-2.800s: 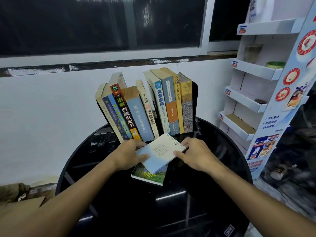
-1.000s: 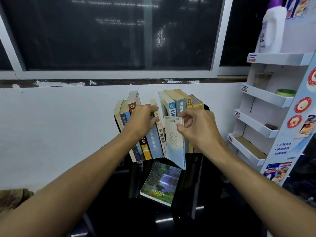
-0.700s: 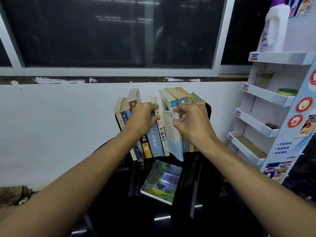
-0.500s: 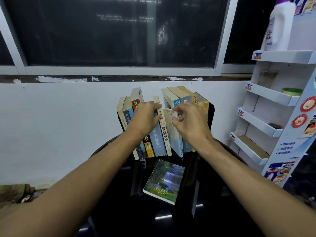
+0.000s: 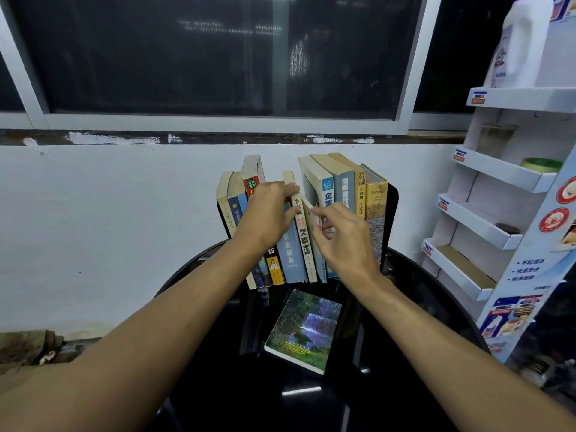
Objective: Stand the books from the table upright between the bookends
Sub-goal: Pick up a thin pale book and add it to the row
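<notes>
A row of books (image 5: 344, 194) stands on the round black table (image 5: 414, 307) between a left black bookend (image 5: 223, 227) and a right black bookend (image 5: 392, 219). My left hand (image 5: 268, 215) lies across the left group's spines and presses them leftwards, fingertips on a cream-spined book (image 5: 304, 241). A thin pale blue book (image 5: 322, 271) stands in the gap beside it. My right hand (image 5: 343, 238) has its fingers loose, with the tips against that book's edge. A book with a waterfall cover (image 5: 304, 330) lies flat on the table in front of the row.
A white wall and a dark window are right behind the books. A white cardboard display shelf (image 5: 498, 176) stands close on the right, with a white detergent bottle (image 5: 517, 42) on top and a green roll (image 5: 542, 165) on one tier.
My right hand lifted the pale blue book off the waterfall book, turned it upright and slid it into the gap that my left hand holds apart. The pinch has now loosened.
</notes>
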`<act>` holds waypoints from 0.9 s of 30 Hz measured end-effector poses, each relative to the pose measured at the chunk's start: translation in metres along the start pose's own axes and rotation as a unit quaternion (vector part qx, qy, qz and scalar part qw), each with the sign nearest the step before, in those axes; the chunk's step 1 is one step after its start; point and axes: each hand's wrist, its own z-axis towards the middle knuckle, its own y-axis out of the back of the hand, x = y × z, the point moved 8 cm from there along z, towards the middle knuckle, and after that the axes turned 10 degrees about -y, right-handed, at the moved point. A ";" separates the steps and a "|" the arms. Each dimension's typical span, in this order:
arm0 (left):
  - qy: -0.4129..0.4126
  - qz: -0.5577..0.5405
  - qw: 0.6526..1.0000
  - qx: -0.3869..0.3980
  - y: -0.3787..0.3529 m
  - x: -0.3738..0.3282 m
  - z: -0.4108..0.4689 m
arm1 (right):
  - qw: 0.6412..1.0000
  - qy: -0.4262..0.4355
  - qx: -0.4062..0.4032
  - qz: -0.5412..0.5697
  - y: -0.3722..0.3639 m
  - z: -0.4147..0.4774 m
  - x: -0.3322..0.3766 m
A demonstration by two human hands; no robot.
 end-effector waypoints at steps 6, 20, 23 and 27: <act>0.002 -0.003 1.000 -0.006 0.001 0.000 0.000 | 1.000 -0.017 -0.003 0.010 0.007 -0.006 -0.005; 0.008 -0.013 1.000 -0.007 0.000 0.004 -0.001 | 0.999 0.025 -0.030 0.017 0.050 -0.036 0.028; 0.009 -0.009 1.000 -0.008 0.002 0.002 -0.001 | 0.999 0.023 -0.024 0.013 0.048 -0.031 0.029; 0.011 -0.004 1.000 -0.007 0.004 0.001 -0.002 | 1.000 0.008 -0.024 -0.005 0.047 -0.021 0.026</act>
